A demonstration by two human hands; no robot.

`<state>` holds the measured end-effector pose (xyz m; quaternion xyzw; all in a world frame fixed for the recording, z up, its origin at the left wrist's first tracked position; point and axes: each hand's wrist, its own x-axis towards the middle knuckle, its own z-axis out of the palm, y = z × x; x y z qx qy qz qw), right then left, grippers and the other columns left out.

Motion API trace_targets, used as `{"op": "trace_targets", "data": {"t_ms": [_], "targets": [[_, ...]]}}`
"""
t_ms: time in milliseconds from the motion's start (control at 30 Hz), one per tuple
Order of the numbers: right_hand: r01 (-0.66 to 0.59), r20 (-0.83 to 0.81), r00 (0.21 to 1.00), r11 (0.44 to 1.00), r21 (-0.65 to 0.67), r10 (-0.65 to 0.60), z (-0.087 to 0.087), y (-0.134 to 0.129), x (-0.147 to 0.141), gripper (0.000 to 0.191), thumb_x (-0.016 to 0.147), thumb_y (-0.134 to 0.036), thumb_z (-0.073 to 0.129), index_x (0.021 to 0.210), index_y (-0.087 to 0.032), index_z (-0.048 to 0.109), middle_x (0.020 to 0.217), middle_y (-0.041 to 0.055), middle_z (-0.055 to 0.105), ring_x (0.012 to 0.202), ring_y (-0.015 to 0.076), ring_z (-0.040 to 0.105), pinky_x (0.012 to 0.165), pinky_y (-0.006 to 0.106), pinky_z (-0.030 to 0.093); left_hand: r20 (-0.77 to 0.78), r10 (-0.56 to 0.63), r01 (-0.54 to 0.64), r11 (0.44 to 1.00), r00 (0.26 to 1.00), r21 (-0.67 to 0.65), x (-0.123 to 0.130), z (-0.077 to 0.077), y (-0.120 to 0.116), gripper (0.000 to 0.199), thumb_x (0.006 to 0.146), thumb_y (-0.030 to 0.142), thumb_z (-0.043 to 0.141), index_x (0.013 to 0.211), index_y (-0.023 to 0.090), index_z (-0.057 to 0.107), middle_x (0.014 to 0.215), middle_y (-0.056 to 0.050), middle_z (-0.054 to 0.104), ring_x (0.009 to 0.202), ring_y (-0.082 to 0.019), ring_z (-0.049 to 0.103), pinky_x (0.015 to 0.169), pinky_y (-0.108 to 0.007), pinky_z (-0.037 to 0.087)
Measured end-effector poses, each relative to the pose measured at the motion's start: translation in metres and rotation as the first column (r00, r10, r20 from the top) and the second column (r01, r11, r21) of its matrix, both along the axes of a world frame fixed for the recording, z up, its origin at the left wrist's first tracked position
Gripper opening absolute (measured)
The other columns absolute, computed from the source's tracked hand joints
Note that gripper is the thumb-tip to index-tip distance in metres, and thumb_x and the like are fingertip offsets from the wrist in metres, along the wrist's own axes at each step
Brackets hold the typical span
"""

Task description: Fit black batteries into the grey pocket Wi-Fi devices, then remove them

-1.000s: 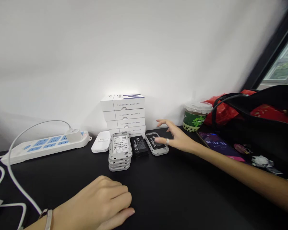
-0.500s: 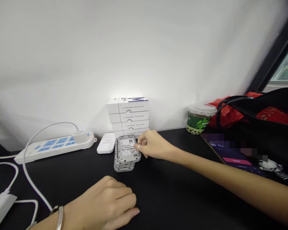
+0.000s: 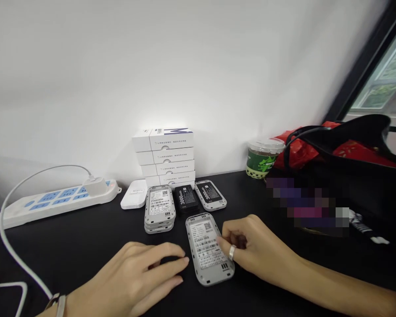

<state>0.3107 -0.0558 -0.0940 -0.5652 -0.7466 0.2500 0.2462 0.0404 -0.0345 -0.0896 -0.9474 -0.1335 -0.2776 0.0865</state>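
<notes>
Pinching the grey casing [image 3: 198,275] by its right edge between thumb and curled fingers of the right hand [image 3: 257,246], near and to the right of the casing stack [image 3: 159,223]. Grasping nothing with the left hand [image 3: 135,277], fingertips just beside the casing's left edge. Apparently at a single-casing handling step, calling next for a steady pinch, clear of the black batteries [image 3: 186,199].

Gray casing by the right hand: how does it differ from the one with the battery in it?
The near casing shows a printed label; the far casing holds a black battery. The right hand pinches the near casing; neither hand touches the far casing. Both are rounded gray shells.
</notes>
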Motion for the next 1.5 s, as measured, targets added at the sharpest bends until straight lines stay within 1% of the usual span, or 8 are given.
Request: {"op": "trace_targets", "data": {"t_ms": [200, 300, 400, 467, 533, 833, 1033, 1500], "targets": [[-0.081, 0.014, 0.997, 0.997, 0.012, 0.081, 0.001, 0.007, -0.005, 0.038, 0.083, -0.026, 0.063, 0.050, -0.021, 0.043, 0.045, -0.0061, 0.043, 0.041, 0.0075, 0.035, 0.041, 0.022, 0.026, -0.023, 0.115, -0.116, 0.993, 0.993, -0.017, 0.004, -0.003, -0.005, 0.041, 0.112, 0.044, 0.035, 0.120, 0.025, 0.071, 0.122, 0.002, 0.077, 0.088, -0.017, 0.080, 0.063, -0.027, 0.063], [-0.139, 0.027, 0.990, 0.986, 0.088, 0.137, 0.010, 0.020, 0.002, 0.036, 0.091, -0.033, 0.061, 0.057, -0.021, 0.053, 0.049, -0.0042, 0.050, 0.046, 0.0101, 0.044, 0.044, 0.023, 0.035, -0.004, 0.119, -0.119, 0.993, 0.993, -0.015, 0.004, -0.005, -0.005, 0.042, 0.112, 0.047, 0.036, 0.118, 0.026, 0.072, 0.120, 0.003, 0.078, 0.085, -0.017, 0.080, 0.061, -0.028, 0.063], [-0.206, 0.068, 0.978, 0.954, 0.219, 0.195, 0.022, 0.048, 0.008, 0.012, 0.091, -0.028, 0.063, 0.091, -0.020, 0.071, 0.087, 0.0058, 0.070, 0.082, 0.0201, 0.065, 0.078, 0.033, 0.054, -0.013, 0.119, -0.119, 0.993, 0.993, -0.011, 0.006, -0.004, -0.005, 0.042, 0.111, 0.047, 0.036, 0.118, 0.025, 0.072, 0.119, 0.004, 0.079, 0.086, -0.018, 0.080, 0.062, -0.028, 0.064], [-0.277, 0.111, 0.960, 0.926, 0.257, 0.257, 0.027, 0.071, 0.009, 0.028, 0.089, -0.029, 0.069, 0.115, -0.019, 0.071, 0.121, 0.0121, 0.068, 0.117, 0.0268, 0.060, 0.106, 0.044, 0.047, -0.022, 0.113, -0.113, 0.994, 0.993, 0.008, 0.006, -0.003, -0.006, 0.042, 0.112, 0.046, 0.036, 0.118, 0.025, 0.072, 0.118, 0.004, 0.079, 0.085, -0.017, 0.080, 0.062, -0.028, 0.063], [-0.350, 0.155, 0.935, 0.905, 0.242, 0.321, 0.028, 0.089, 0.008, 0.039, 0.087, -0.035, 0.074, 0.123, -0.020, 0.071, 0.135, 0.0137, 0.061, 0.132, 0.0300, 0.051, 0.117, 0.050, 0.039, -0.025, 0.108, -0.107, 0.994, 0.994, 0.035, 0.006, -0.001, -0.006, 0.043, 0.113, 0.044, 0.034, 0.117, 0.025, 0.072, 0.118, 0.004, 0.079, 0.083, -0.017, 0.080, 0.060, -0.027, 0.063], [-0.380, 0.210, 0.915, 0.911, 0.162, 0.345, 0.027, 0.103, -0.003, 0.033, 0.077, -0.038, 0.085, 0.102, -0.021, 0.072, 0.126, 0.0122, 0.067, 0.130, 0.0336, 0.052, 0.115, 0.054, 0.039, -0.013, 0.095, -0.094, 0.994, 0.995, 0.061, 0.008, 0.001, -0.006, 0.045, 0.114, 0.040, 0.031, 0.115, 0.024, 0.072, 0.115, 0.004, 0.080, 0.079, -0.016, 0.080, 0.058, -0.027, 0.061], [-0.241, 0.162, 0.960, 0.969, 0.056, 0.230, 0.030, 0.102, -0.007, 0.075, 0.062, -0.041, 0.092, 0.127, -0.018, 0.062, 0.126, 0.0148, 0.064, 0.118, 0.0354, 0.060, 0.102, 0.053, 0.050, -0.038, 0.092, -0.090, 0.994, 0.995, 0.055, 0.006, -0.003, -0.005, 0.045, 0.114, 0.039, 0.030, 0.117, 0.023, 0.072, 0.118, 0.002, 0.079, 0.081, -0.016, 0.079, 0.060, -0.027, 0.061], [-0.266, 0.042, 0.963, 0.963, 0.035, 0.265, 0.029, 0.095, 0.000, 0.063, 0.064, -0.032, 0.091, 0.116, -0.021, 0.057, 0.124, 0.0109, 0.067, 0.120, 0.0309, 0.063, 0.104, 0.048, 0.049, 0.001, 0.085, -0.085, 0.995, 0.996, 0.059, 0.005, -0.004, -0.006, 0.043, 0.114, 0.038, 0.031, 0.118, 0.024, 0.071, 0.116, 0.004, 0.079, 0.089, -0.014, 0.079, 0.065, -0.027, 0.061]]}}
